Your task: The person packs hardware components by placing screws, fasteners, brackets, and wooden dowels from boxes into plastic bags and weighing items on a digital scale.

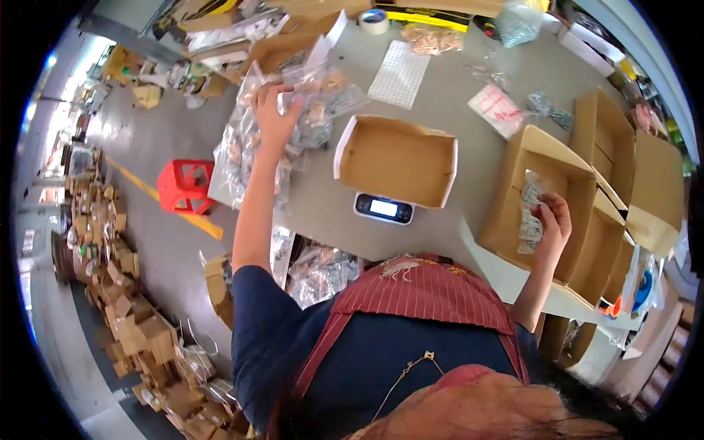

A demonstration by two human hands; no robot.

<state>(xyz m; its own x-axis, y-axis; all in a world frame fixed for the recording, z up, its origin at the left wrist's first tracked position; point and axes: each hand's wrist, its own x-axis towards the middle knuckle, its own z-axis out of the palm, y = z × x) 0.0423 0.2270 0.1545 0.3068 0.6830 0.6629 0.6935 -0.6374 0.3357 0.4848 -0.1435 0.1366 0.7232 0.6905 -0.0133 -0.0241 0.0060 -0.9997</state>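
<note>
My left hand (275, 117) reaches over a heap of clear plastic bags (249, 158) that hold small brown and grey parts. Its thumb and curled fingers are apart, against the upper bags. On the other side, my right hand (555, 218) dips into an open cardboard box (506, 213). The fingertips are pinched together at a strip of small grey metal pieces (529, 233), which look like screws. Between my hands, a shallow cardboard tray (396, 158) with nothing in it rests on a digital scale (383, 208) whose display is lit.
Further cardboard boxes (605, 136) stand at the right. A white gridded sheet (398, 73), a tape roll (374, 22) and a red-printed packet (496, 110) lie farther back. A red stool (185, 185) stands on the floor at left, beyond it piled cartons (139, 334).
</note>
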